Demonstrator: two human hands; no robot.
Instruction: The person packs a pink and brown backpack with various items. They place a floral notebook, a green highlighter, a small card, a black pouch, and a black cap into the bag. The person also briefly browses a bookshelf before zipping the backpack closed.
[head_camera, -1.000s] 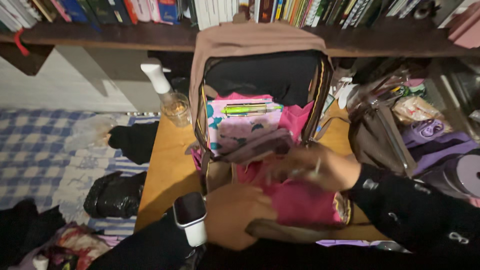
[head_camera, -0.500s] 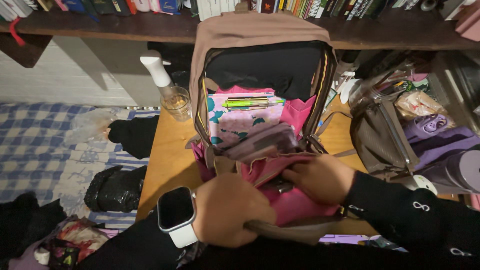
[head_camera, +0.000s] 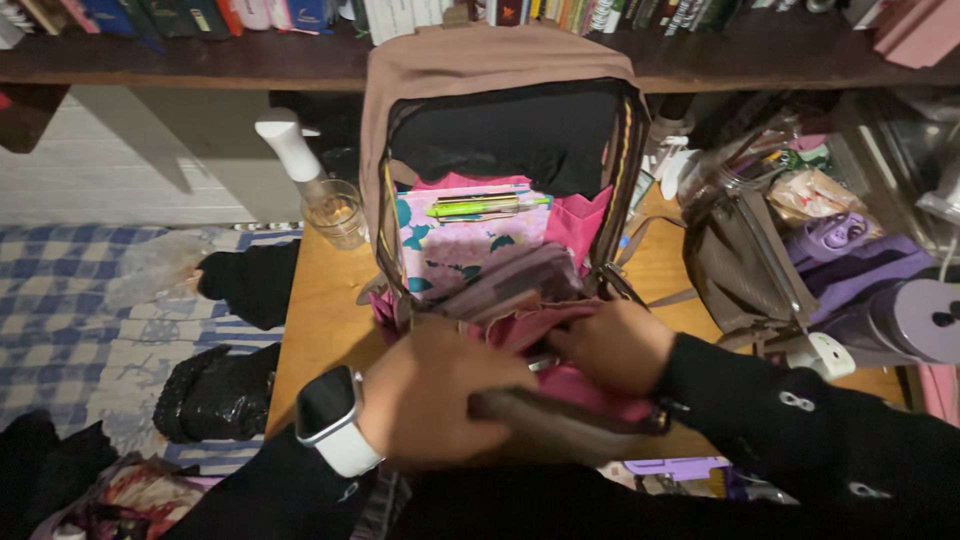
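Note:
A brown backpack (head_camera: 495, 70) stands unzipped on a wooden desk (head_camera: 320, 310), its black and pink lining showing. Inside lie a floral pouch (head_camera: 460, 250), a green pen (head_camera: 485, 207) and a dark wallet-like item (head_camera: 515, 280). My left hand (head_camera: 440, 400), with a white smartwatch (head_camera: 330, 410) on the wrist, grips the bag's front edge and dark strap (head_camera: 560, 425). My right hand (head_camera: 610, 345) is pushed into the pink front pocket (head_camera: 590, 385), fingers curled on the fabric; what the fingers hold is hidden.
A spray bottle (head_camera: 290, 150) and a glass jar (head_camera: 335, 212) stand left of the backpack. A brown handbag (head_camera: 740, 265) and purple items (head_camera: 870, 290) crowd the right. Books fill the shelf (head_camera: 200, 65) above. A checked blanket (head_camera: 90, 320) with dark bags lies at left.
My left hand has moved up and right onto the bag's front edge. My right hand has gone deeper into the pink pocket. The view has come closer.

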